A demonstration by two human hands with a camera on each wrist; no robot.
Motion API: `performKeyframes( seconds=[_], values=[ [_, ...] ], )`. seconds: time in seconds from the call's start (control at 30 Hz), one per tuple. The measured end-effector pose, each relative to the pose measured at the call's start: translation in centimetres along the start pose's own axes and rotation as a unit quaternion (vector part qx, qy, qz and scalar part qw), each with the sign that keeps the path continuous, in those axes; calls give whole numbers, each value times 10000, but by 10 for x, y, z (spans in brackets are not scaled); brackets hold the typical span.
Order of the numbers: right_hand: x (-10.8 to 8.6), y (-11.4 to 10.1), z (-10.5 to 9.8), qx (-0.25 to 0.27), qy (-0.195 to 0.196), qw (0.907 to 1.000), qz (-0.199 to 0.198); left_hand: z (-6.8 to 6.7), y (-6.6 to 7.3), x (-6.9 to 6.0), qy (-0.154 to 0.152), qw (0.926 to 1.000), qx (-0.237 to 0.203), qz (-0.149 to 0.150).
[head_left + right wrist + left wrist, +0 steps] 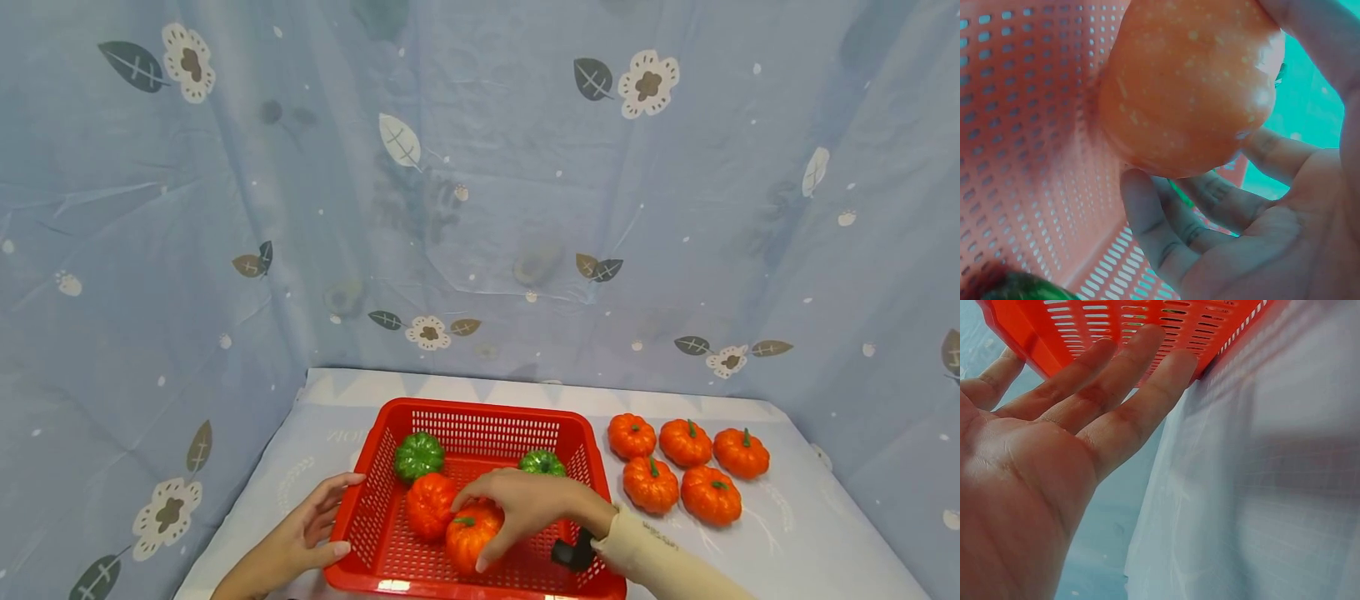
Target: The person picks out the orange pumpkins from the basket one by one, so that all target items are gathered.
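Note:
A red plastic basket (480, 414) with slotted walls stands on the table. Inside it my right hand (517, 504) grips a small orange pumpkin (471, 543), thumb on the near side and fingers round the far side. In the right wrist view this pumpkin (1188, 87) sits between thumb and fingers. Another orange pumpkin (431, 506) lies just left of it. Two green pumpkins, one at the back left (419, 457) and one at the back right (542, 463), are also in the basket. My left hand (303, 529) rests its fairly straight fingers against the basket's left wall.
Right of the basket, several orange pumpkins (684, 442) stand in two rows on the pale table cloth (780, 542). A blue patterned curtain (480, 208) closes off the back and sides. A black wrist camera (573, 552) hangs below the right wrist.

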State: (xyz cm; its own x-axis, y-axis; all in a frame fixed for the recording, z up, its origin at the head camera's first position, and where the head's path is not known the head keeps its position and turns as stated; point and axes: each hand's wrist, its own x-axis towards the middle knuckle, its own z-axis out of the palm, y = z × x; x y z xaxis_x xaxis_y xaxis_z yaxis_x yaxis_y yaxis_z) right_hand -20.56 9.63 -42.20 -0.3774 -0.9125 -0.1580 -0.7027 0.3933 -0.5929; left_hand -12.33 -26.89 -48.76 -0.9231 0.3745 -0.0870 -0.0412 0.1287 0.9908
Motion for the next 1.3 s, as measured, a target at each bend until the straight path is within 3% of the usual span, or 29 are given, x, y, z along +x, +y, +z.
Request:
performKeyframes(
  seconds=[0.3,0.5,0.7,1.3],
  values=[
    [-18,4,-12,327,796,9962,165,-1,1,-1,-175,9998,-37,86],
    [-27,7,-18,321,1253,9913,228,0,1,-1,30,10000,58,-13],
    [-38,7,-23,746,1631,9827,454,1,1,-1,42,10000,44,-25],
    [-86,18,-29,1105,2469,9555,1177,0,0,0,-33,10000,26,34]
  ],
)
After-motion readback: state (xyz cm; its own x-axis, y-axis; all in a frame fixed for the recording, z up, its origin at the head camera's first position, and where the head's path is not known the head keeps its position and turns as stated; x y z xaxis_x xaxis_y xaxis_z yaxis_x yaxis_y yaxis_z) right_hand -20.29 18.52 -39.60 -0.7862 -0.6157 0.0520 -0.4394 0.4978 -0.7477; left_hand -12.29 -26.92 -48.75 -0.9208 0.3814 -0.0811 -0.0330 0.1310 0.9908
